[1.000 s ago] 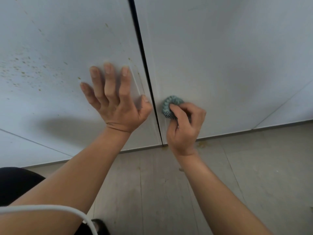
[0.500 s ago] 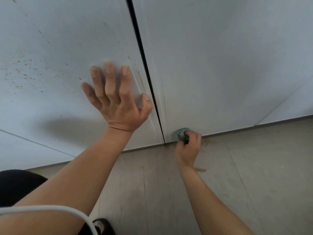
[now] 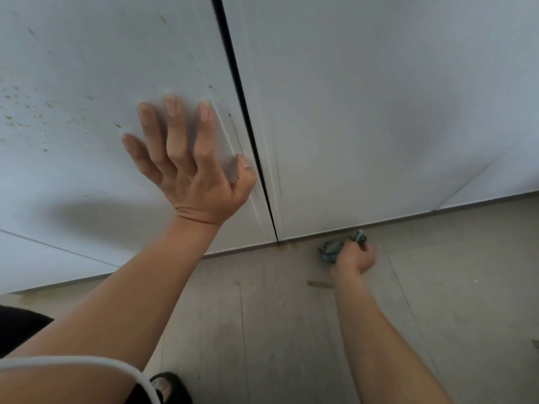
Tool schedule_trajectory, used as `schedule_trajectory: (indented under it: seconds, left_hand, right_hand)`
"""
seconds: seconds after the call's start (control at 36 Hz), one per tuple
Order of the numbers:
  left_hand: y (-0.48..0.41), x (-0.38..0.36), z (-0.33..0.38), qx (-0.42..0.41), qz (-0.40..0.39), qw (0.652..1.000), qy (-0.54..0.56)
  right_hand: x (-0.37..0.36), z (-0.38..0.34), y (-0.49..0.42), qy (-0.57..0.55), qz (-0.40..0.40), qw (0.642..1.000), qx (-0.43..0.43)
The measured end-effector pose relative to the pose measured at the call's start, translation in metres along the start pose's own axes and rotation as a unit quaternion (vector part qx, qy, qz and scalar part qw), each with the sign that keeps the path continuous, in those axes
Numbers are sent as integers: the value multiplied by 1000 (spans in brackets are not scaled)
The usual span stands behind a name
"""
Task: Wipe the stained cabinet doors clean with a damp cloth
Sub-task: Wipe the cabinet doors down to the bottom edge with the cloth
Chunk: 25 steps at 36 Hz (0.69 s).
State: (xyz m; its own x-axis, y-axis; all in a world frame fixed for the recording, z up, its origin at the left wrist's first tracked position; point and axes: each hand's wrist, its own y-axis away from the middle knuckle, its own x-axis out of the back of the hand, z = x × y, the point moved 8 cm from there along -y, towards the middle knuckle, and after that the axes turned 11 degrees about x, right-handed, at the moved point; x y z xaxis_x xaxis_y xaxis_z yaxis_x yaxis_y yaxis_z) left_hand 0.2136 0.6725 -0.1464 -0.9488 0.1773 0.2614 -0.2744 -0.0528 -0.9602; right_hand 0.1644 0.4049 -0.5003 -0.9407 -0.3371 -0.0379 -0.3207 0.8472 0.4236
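Down at the door foot: cloth (image 3: 339, 245) bunched in the right hand (image 3: 354, 259), against the bottom edge of the right door (image 3: 379, 112) where it meets the floor (image 3: 291, 330)
Right grip: fingers curled tight round the cloth; nothing else held
Left grip: left hand (image 3: 192, 170) spread flat, fingers straight, pressed on the left door (image 3: 73, 53); holding nothing
Cloth axis: crumpled wad, long way roughly along the door's bottom edge; bulk showing left of the fingers
Stains: brown spatter (image 3: 26, 112) across the left door, untouched; orange spot (image 3: 287, 246) on the floor below the door gap (image 3: 248, 126)
Risk, grit: likely picking up floor dirt this low; then smearing it onto the white panel
Risk, missed work: could leave the left door's spatter if wiping ends at the right door
Risk, door: may swing or rattle under a hard push once the bracing palm lifts
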Motion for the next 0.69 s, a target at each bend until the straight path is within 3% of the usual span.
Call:
schedule_trajectory:
  seconds: [0.06,0.14,0.25,0.39,0.47,0.56,0.61,0.69]
  left_hand:
    - [0,-1,1,-5,-1,1000,-3]
    - [1,1,0,-10,-5,1000,-5]
    - [1,-1,-2,-14,-14,1000,-2]
    - [5,-3,-5,3,-31,999,6]
    - [3,-1,-4,-2,-27,999,17]
    - [1,0,-2,-6,-22,1000,7]
    - [1,0,-1,-9,-22,1000,6]
    - [0,0,1,-17,-20,1000,6]
  right_hand:
    - [22,-27,-47,84,28,993,74]
    - [37,-55,-112,215,-21,963,161]
    - [41,-63,-167,240,-37,957,160]
    - [44,-39,-171,405,-23,896,180]
    - [29,-24,-140,422,-55,881,206]
    - [6,-2,-82,478,-178,804,306]
    - [-13,20,-39,516,-293,687,418]
    - [-29,33,-30,495,-385,601,496]
